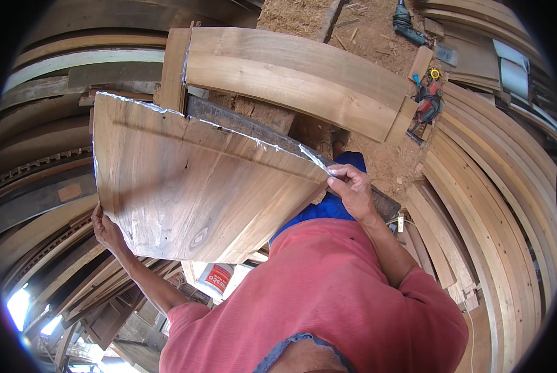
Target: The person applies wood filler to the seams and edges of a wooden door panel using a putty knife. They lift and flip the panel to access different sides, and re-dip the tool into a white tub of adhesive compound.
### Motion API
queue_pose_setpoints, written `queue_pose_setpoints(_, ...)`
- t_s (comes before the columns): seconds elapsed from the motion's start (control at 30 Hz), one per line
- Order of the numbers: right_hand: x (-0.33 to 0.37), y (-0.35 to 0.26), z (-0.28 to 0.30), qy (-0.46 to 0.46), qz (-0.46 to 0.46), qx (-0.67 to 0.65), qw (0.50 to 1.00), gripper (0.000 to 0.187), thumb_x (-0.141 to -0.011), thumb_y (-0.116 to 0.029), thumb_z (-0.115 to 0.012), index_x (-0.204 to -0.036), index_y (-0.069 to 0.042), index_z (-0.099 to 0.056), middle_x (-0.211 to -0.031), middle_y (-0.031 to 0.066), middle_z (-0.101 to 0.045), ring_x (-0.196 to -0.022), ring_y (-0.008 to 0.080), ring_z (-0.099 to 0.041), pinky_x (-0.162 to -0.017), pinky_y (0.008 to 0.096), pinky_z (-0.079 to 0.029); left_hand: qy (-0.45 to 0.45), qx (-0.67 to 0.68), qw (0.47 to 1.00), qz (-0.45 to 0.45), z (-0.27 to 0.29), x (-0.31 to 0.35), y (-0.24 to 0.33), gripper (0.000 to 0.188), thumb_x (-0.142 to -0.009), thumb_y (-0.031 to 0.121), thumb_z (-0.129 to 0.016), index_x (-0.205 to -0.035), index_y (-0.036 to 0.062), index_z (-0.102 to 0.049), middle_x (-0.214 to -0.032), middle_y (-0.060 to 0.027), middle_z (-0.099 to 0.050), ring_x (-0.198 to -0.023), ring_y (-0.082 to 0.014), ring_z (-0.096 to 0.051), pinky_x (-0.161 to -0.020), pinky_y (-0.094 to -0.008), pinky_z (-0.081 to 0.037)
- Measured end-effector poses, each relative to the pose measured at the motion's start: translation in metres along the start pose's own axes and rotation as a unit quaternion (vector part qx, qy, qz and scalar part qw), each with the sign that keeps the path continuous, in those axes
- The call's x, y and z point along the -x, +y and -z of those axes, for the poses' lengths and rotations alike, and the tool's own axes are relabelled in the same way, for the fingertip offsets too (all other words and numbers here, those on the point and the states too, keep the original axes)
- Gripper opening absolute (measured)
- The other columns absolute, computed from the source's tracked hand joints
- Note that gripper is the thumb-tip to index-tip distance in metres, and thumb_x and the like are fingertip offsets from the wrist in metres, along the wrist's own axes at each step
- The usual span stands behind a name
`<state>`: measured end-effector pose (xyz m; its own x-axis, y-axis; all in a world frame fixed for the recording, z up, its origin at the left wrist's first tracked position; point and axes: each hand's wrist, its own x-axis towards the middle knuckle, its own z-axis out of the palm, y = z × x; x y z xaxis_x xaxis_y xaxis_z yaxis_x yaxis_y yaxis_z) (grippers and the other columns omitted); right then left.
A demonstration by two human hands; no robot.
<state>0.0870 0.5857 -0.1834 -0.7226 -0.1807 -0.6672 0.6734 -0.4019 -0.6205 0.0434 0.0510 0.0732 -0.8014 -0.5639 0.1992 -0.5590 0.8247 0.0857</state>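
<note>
A wide wooden panel (pixel 185 180) with flowing grain and a dark knot lies tilted in front of me. White glue-like paste runs unevenly along its far edge and down its left edge, thickest near the right corner. My left hand (pixel 107 231) grips the panel's left edge, with part of the fingers hidden by the wood. At the right corner, my right hand (pixel 351 189) has thumb and fingers closed on the panel, beside the thick paste. Beyond it rests a second wooden panel (pixel 291 74), with upright pieces at its ends and white paste on its left joint.
A dark beam (pixel 241 118) runs beneath the held panel. Sawdust covers the floor (pixel 378 74), where a drill (pixel 406 25) and a red power tool (pixel 429 107) lie. Stacked boards (pixel 489 205) line the right; more timber (pixel 39 186) fills the left. A white-and-red bucket (pixel 215 278) stands near my left arm.
</note>
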Motion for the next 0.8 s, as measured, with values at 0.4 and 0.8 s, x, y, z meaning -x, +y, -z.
queue_pose_setpoints(0.4,0.011,-0.008,0.017,0.062,-0.024,0.198,0.978,0.012,-0.082,-0.006,-0.07,-0.091,0.002,-0.068,-0.078,0.002,-0.064,-0.065,0.0062,-0.055,-0.06,0.0235,-0.045,0.014,-0.013,1.0,-0.025,0.001,0.001,-0.009,0.039,-0.089,0.004,-0.044,-0.118,0.0092,-0.069,-0.114,-0.0099,-0.072,-0.106,-0.023,-0.067,-0.094,-0.0362,-0.05)
queue_pose_setpoints(0.8,-0.044,-0.075,-0.112,-0.086,0.119,0.159,0.976,0.015,-0.083,-0.005,-0.07,-0.095,0.003,-0.069,-0.086,0.0065,-0.069,-0.072,0.0079,-0.06,-0.066,0.0248,-0.049,0.031,-0.015,0.999,0.003,0.01,0.005,0.02,0.038,-0.085,0.005,-0.046,-0.116,0.0059,-0.068,-0.108,-0.0143,-0.072,-0.102,-0.0274,-0.069,-0.093,-0.0373,-0.05)
